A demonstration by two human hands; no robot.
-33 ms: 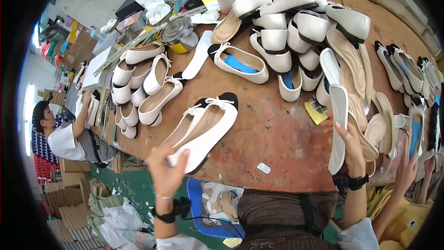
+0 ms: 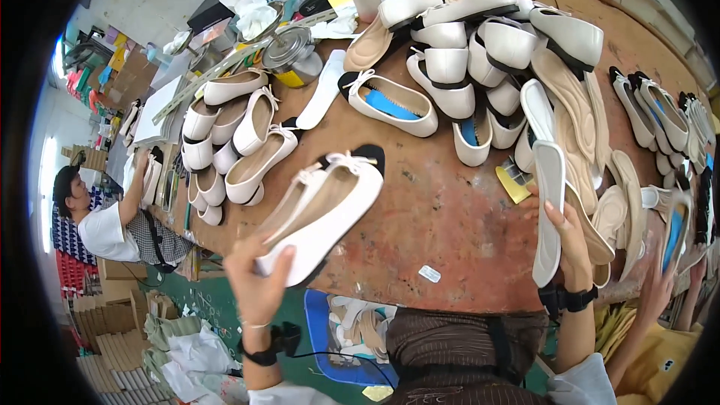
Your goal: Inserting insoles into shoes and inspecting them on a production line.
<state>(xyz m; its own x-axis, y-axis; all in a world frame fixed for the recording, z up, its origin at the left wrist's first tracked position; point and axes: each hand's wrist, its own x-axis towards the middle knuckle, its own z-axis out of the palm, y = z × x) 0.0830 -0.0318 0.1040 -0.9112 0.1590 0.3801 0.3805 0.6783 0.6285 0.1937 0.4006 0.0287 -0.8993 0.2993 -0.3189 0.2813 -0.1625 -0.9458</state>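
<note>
Head view: the reference landmark is the white label (image 2: pixel 429 274) on the worktop (image 2: pixel 390 255).

Left hand (image 2: pixel 255 277): positioned left of the label, fingers closed around the heel ends of a pair of pale shoes (image 2: pixel 322 229). The thumb bears on the side of the nearer shoe; the toes point away from the wearer.

Right hand (image 2: pixel 574 244): positioned right of the label, partly closed. The thumb presses a pale insole (image 2: pixel 549 180), held lengthwise; the fingers behind it are largely hidden.

Status: the held pair shows beige interiors, so its lining appears complete. The single shoe (image 2: pixel 394 105) beyond the label exposes a blue interior and is judged incomplete. Blue also shows in the front shoe of the heap (image 2: pixel 499 49), beyond and right of the label. Loose beige insoles (image 2: pixel 574 131) lie on that same side, outside any shoe. The shoe group (image 2: pixel 253 131) far left of the label cannot be confirmed as finished.
</note>
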